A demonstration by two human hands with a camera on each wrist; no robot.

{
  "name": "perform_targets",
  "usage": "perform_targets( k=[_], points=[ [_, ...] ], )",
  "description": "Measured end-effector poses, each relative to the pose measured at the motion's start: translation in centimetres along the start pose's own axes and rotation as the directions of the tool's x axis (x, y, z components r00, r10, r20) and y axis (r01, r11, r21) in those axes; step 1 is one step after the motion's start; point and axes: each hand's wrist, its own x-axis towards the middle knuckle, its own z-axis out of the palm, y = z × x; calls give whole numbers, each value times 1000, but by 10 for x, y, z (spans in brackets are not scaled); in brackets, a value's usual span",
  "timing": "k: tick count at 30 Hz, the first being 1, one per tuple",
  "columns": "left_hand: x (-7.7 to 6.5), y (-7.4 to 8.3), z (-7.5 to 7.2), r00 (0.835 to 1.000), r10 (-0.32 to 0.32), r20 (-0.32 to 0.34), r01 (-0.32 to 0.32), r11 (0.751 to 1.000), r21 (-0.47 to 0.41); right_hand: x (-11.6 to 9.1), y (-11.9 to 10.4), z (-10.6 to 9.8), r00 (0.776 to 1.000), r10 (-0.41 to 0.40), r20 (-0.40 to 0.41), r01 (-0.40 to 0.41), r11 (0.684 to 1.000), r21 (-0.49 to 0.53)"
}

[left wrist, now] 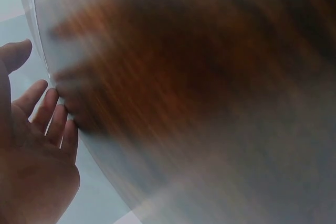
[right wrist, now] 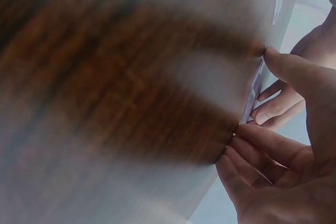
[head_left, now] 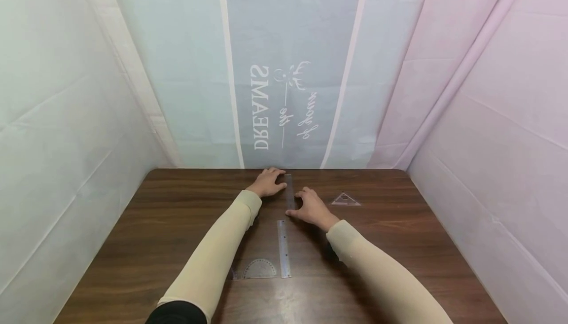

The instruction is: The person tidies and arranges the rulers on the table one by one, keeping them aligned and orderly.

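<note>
A clear ruler (head_left: 289, 193) lies lengthwise at the back of the wooden table, between the two hands. At its left edge is my left hand (head_left: 267, 183), thumb apart from fairly straight fingers, fingertips down at the tabletop in the left wrist view. My right hand (head_left: 312, 207) is on the other side, thumb tip at the ruler's nearer part and fingers spread along its right edge. In the right wrist view the clear strip (right wrist: 253, 93) shows between thumb and fingertips. A second clear ruler (head_left: 284, 249) lies nearer, almost in line with the first.
A clear protractor (head_left: 260, 269) lies left of the nearer ruler. Beside it another clear piece (head_left: 232, 273) is partly hidden by the left sleeve. A small triangular set square (head_left: 346, 199) lies right of the right hand. Fabric walls (head_left: 497, 166) close in the table's back and sides.
</note>
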Motion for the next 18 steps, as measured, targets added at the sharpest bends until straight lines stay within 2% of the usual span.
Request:
perform_targets(
  k=[10, 18],
  points=[
    [5, 0, 3, 999, -47, 17, 47, 998, 33, 1, -2, 2, 1000, 1, -4, -1, 1000, -18],
    [5, 1, 7, 998, -57, 27, 56, 997, 55, 1, -1, 2, 1000, 6, -11, -7, 1000, -24]
  ],
)
